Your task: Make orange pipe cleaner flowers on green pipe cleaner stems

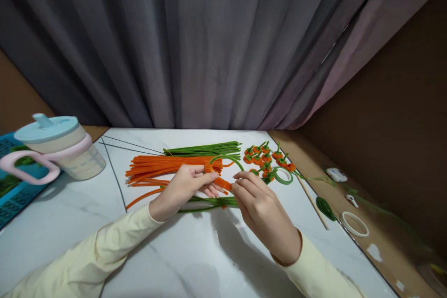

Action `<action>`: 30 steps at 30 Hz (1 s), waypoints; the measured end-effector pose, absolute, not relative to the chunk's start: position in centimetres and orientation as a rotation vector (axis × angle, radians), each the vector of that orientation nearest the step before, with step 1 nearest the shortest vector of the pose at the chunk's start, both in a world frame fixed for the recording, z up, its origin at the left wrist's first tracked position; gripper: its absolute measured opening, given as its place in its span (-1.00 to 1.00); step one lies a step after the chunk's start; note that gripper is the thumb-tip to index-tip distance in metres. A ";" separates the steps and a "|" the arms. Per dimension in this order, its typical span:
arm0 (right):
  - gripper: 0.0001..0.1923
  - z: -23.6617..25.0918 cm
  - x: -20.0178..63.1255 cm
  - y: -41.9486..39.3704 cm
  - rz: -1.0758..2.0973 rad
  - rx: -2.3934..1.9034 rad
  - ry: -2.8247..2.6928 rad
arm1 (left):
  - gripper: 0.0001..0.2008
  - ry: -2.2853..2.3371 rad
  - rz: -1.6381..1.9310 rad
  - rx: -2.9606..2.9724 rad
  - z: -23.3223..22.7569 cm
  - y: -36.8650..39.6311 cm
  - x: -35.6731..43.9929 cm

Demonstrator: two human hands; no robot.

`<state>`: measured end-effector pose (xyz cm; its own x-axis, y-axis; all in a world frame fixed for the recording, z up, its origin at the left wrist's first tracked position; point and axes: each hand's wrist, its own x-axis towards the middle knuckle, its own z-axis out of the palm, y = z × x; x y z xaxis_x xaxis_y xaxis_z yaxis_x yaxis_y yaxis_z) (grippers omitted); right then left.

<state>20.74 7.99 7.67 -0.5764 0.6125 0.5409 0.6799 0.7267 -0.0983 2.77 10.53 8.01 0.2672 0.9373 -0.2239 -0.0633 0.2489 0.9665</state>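
Observation:
Between the thumb and fingers of my left hand [190, 182] is a folded or coiled orange pipe cleaner [223, 183]. A green pipe cleaner [226, 157] arches over it and runs toward my right hand [256, 202]. That hand is closed in a pinch at the right end of the orange piece; its fingertips partly hide what they grip. Behind the hands lie a bundle of orange pipe cleaners [157, 166] and a bundle of green pipe cleaners [202, 150]. More green stems [209, 202] lie beneath my left hand.
Several small orange shapes with green stems [266, 156] sit at the right, beside a roll of green tape [283, 175]. A lidded cup [75, 153] and blue basket [21, 195] stand left. A wooden stick [314, 205], earbud [351, 200] and white ring [354, 224] lie right.

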 end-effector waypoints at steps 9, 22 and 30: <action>-0.80 7.0 20.1 8.2 -0.031 -0.933 -2.236 | -0.82 0.956 0.935 0.856 7.7 10.1 2.9; -0.84 6.4 19.5 8.2 0.107 -0.850 -2.037 | -0.79 0.828 1.036 0.788 7.6 9.5 3.5; -0.81 6.5 19.6 8.3 0.079 -0.861 -2.093 | -0.76 0.900 1.057 0.965 7.9 9.4 3.5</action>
